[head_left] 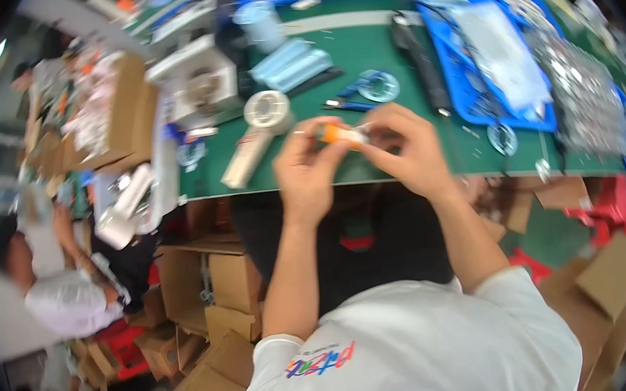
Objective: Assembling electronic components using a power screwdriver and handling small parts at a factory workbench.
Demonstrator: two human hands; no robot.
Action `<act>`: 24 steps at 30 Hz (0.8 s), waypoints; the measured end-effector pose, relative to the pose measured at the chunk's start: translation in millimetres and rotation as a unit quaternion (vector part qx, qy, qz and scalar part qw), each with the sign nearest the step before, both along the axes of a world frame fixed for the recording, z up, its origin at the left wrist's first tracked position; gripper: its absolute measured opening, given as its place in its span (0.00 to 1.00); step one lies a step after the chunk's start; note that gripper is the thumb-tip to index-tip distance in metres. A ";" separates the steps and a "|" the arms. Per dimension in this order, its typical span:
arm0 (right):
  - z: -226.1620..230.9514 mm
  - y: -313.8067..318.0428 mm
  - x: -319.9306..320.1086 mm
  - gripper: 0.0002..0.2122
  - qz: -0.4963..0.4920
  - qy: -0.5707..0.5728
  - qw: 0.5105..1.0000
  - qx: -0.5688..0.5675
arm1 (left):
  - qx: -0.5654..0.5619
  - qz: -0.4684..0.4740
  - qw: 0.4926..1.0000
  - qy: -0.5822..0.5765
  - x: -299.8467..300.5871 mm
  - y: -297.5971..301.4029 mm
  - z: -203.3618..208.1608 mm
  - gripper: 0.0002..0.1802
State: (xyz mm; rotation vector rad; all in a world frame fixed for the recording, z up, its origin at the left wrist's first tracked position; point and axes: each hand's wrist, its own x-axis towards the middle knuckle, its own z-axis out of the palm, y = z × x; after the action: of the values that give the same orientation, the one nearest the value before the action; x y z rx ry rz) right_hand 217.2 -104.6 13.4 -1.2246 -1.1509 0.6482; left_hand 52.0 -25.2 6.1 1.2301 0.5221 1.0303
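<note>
Above the near edge of the green table, my left hand (309, 171) and my right hand (409, 151) meet fingertip to fingertip. Between them they pinch a small orange and white part (343, 134); blur hides its exact kind, and the fingers cover its ends. Just left of my left hand lies a cream handheld fan body (247, 159) with a round head. Blue-handled pliers (353, 105) lie beyond my hands, touching or overlapping a clear round ring (378, 85). A long black tool, perhaps an electric screwdriver (419, 62), lies further right.
Blue trays (547, 119) holding parts and a bag of clear pieces (585, 94) line the right. A pale blue cup-like container (259, 27) and folded blue cloth (290, 65) stand at the back. Cardboard boxes (138, 111) and a co-worker (63, 290) are at left.
</note>
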 end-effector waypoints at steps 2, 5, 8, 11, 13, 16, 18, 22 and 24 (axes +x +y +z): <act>2.8 -7.7 0.8 0.07 -0.019 -0.047 0.997 -0.049 | -0.010 -0.011 1.000 0.004 4.2 -1.9 -1.4 0.21; 1.8 -11.5 1.0 0.06 -0.017 -0.016 0.999 -0.029 | 0.058 -0.029 0.998 0.024 8.0 -1.1 -3.1 0.19; 9.2 -13.3 -3.8 0.04 -0.040 -0.093 0.994 -0.032 | 0.048 -0.020 0.999 0.016 7.7 -5.2 -0.2 0.17; 5.6 -9.6 -6.6 0.04 -0.032 -0.128 0.991 -0.024 | 0.072 -0.008 0.996 0.047 -0.7 -3.1 9.1 0.17; 5.1 -9.9 -6.5 0.04 -0.043 -0.165 0.985 -0.031 | 0.082 -0.014 0.994 0.074 -2.7 -4.0 12.3 0.16; 7.1 -8.6 -5.4 0.04 -0.025 -0.111 0.993 -0.030 | 0.062 -0.016 0.997 0.042 1.1 -0.6 4.2 0.16; 8.6 -7.1 -5.7 0.03 -0.008 -0.055 0.998 -0.036 | 0.039 -0.024 0.999 0.009 2.4 2.4 -1.6 0.16; 6.9 -9.3 -4.5 0.02 0.017 -0.003 1.000 -0.024 | 0.041 -0.023 0.999 -0.009 3.9 3.7 -3.9 0.17; 6.3 -9.3 -4.3 0.02 0.026 0.015 0.999 -0.021 | 0.041 -0.022 0.999 -0.015 3.3 3.8 -4.8 0.17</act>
State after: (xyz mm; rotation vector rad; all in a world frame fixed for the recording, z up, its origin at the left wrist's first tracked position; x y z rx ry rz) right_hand 212.9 -113.9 19.8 -1.2202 -1.1531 0.7312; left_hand 55.3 -21.4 1.2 1.2903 0.4310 1.0408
